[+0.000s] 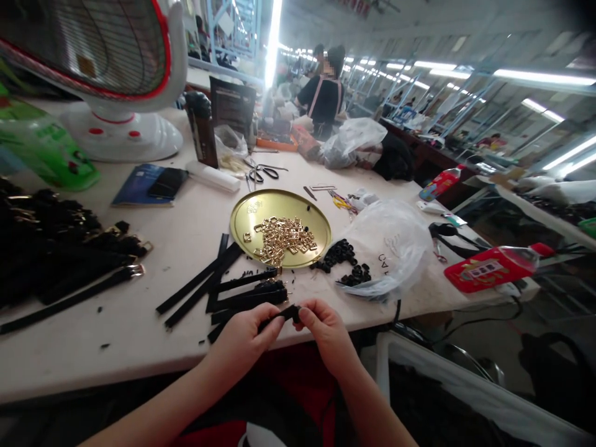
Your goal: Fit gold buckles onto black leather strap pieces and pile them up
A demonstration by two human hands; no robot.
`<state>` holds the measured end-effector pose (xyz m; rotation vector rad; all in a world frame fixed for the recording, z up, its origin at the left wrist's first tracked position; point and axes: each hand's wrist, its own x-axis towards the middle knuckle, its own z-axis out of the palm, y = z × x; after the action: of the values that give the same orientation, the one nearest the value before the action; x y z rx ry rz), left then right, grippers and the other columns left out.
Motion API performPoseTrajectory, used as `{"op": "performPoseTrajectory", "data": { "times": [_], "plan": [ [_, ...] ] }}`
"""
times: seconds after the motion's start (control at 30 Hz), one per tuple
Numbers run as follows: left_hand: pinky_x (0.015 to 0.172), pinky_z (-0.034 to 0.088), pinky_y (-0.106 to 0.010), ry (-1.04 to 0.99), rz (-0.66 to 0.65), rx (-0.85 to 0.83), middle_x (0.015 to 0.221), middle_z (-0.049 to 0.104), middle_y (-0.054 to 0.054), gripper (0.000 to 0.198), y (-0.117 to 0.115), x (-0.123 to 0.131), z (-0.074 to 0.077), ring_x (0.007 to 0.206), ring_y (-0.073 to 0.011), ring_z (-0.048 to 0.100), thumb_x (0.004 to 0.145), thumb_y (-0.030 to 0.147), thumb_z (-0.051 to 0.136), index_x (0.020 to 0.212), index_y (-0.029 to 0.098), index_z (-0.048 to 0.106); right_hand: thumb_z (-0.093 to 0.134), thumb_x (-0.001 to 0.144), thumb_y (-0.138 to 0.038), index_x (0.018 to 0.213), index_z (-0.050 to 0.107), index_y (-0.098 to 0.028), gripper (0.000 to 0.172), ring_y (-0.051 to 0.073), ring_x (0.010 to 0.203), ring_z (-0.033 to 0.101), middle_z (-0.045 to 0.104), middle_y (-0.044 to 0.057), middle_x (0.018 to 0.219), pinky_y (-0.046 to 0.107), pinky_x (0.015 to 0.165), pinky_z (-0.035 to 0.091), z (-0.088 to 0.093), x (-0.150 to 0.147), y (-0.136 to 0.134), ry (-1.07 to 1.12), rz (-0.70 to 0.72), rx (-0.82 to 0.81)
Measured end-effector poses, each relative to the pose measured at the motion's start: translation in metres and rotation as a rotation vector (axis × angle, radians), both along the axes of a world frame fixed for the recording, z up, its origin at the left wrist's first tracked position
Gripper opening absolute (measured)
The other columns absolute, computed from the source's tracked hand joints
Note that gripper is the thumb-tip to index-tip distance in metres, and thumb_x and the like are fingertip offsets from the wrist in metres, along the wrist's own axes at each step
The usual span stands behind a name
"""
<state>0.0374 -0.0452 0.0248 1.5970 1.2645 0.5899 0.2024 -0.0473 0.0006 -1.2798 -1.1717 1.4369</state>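
Observation:
Low at the table's front edge, my left hand (254, 329) pinches a black strap (289, 313). The fingers of my right hand (323, 326) close on the strap's other end, where a small dark piece shows; I cannot make out what it is. Just beyond my hands lie several black straps (246, 295), some with gold buckles at their ends. Behind them a round gold tray (242, 208) bears a heap of gold buckles (286, 239). Small black loops (342, 253) are piled to its right, partly in a clear plastic bag (400, 248).
Finished-looking black straps with buckles (69, 248) are heaped at left. A white fan (121, 133), a green bottle (51, 149) and scissors (265, 172) stand or lie farther back. At right are red bottles (493, 267) and a white bin (384, 366) below the table edge.

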Motion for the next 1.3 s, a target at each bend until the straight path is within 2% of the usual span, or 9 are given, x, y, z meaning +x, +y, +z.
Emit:
{"op": "performPoseTrajectory", "data": {
  "times": [0.2, 0.43, 0.57, 0.67, 0.8, 0.93, 1.1, 1.2, 1.3],
  "plan": [
    [0.055, 0.032, -0.021, 0.145, -0.101, 0.027, 0.062, 0.055, 0.003, 0.028, -0.008, -0.007, -0.002, 0.059, -0.0122, 0.05, 0.08, 0.037, 0.039, 0.07, 0.019, 0.058, 0.063, 0.069, -0.029, 0.071, 0.057, -0.017, 0.013, 0.012, 0.059, 0.051, 0.057, -0.002, 0.062, 0.025, 0.058, 0.041, -0.01, -0.003, -0.014, -0.107, -0.102, 0.101],
    [0.047, 0.03, -0.02, 0.119, -0.185, -0.081, 0.056, 0.051, 0.004, 0.033, -0.012, -0.006, -0.013, 0.051, -0.0113, 0.048, 0.08, 0.041, 0.037, 0.071, 0.017, 0.058, 0.07, 0.06, -0.032, 0.074, 0.056, -0.018, 0.025, 0.01, 0.053, 0.053, 0.057, -0.004, 0.062, 0.024, 0.053, 0.044, -0.01, -0.009, -0.021, 0.106, -0.037, -0.115],
    [0.055, 0.037, -0.021, 0.078, -0.144, -0.086, 0.069, 0.059, 0.003, 0.026, -0.015, -0.009, -0.013, 0.061, -0.0127, 0.052, 0.077, 0.032, 0.041, 0.096, 0.019, 0.053, 0.069, 0.062, -0.033, 0.074, 0.056, -0.017, 0.024, 0.009, 0.051, 0.052, 0.057, -0.005, 0.056, 0.023, 0.054, 0.042, -0.016, -0.009, -0.024, 0.085, -0.023, -0.171],
    [0.064, 0.04, -0.022, 0.007, -0.136, -0.098, 0.08, 0.063, 0.002, 0.035, -0.018, -0.012, -0.009, 0.07, -0.0135, 0.055, 0.075, 0.021, 0.039, 0.11, 0.02, 0.042, 0.068, 0.064, -0.033, 0.075, 0.054, -0.017, 0.023, 0.008, 0.048, 0.048, 0.053, -0.007, 0.051, 0.022, 0.051, 0.038, -0.02, -0.013, -0.027, 0.123, -0.038, -0.188],
    [0.069, 0.041, -0.025, -0.021, -0.114, -0.099, 0.078, 0.063, 0.001, 0.029, -0.018, -0.015, -0.01, 0.073, -0.0144, 0.056, 0.076, 0.02, 0.038, 0.105, 0.02, 0.041, 0.07, 0.063, -0.033, 0.076, 0.055, -0.018, 0.025, 0.01, 0.05, 0.05, 0.054, -0.006, 0.053, 0.023, 0.052, 0.039, -0.019, -0.021, -0.032, 0.151, -0.002, -0.19],
    [0.066, 0.041, -0.025, -0.064, -0.098, -0.13, 0.075, 0.064, 0.002, 0.024, -0.014, -0.017, -0.014, 0.069, -0.0138, 0.057, 0.078, 0.025, 0.041, 0.1, 0.019, 0.042, 0.054, 0.075, -0.047, 0.078, 0.059, -0.016, 0.031, 0.012, 0.055, 0.053, 0.057, -0.001, 0.057, 0.026, 0.057, 0.041, -0.016, -0.02, -0.032, 0.293, 0.001, -0.18],
    [0.058, 0.04, -0.022, -0.083, -0.081, -0.208, 0.072, 0.063, 0.003, 0.021, -0.013, -0.017, -0.02, 0.06, -0.0118, 0.056, 0.077, 0.031, 0.046, 0.094, 0.02, 0.042, 0.067, 0.068, -0.032, 0.08, 0.056, -0.018, 0.021, 0.006, 0.049, 0.044, 0.053, -0.005, 0.058, 0.019, 0.05, 0.034, -0.02, -0.02, -0.031, 0.443, 0.043, -0.383],
    [0.058, 0.038, -0.022, 0.051, -0.062, -0.144, 0.072, 0.062, 0.002, 0.019, -0.013, -0.016, -0.023, 0.064, -0.0136, 0.056, 0.075, 0.034, 0.049, 0.086, 0.02, 0.047, 0.066, 0.068, -0.034, 0.084, 0.056, -0.017, 0.025, 0.007, 0.052, 0.045, 0.053, -0.004, 0.061, 0.019, 0.053, 0.034, -0.03, -0.02, -0.033, 0.447, 0.161, -0.43],
    [0.058, 0.036, -0.023, 0.209, -0.086, -0.08, 0.074, 0.063, -0.001, 0.019, -0.012, -0.017, -0.024, 0.069, -0.0161, 0.056, 0.073, 0.037, 0.05, 0.079, 0.019, 0.053, 0.067, 0.067, -0.033, 0.074, 0.052, -0.017, 0.023, 0.008, 0.053, 0.045, 0.052, -0.004, 0.06, 0.02, 0.054, 0.034, -0.038, -0.02, -0.036, 0.423, 0.164, -0.426]
  ]
}}
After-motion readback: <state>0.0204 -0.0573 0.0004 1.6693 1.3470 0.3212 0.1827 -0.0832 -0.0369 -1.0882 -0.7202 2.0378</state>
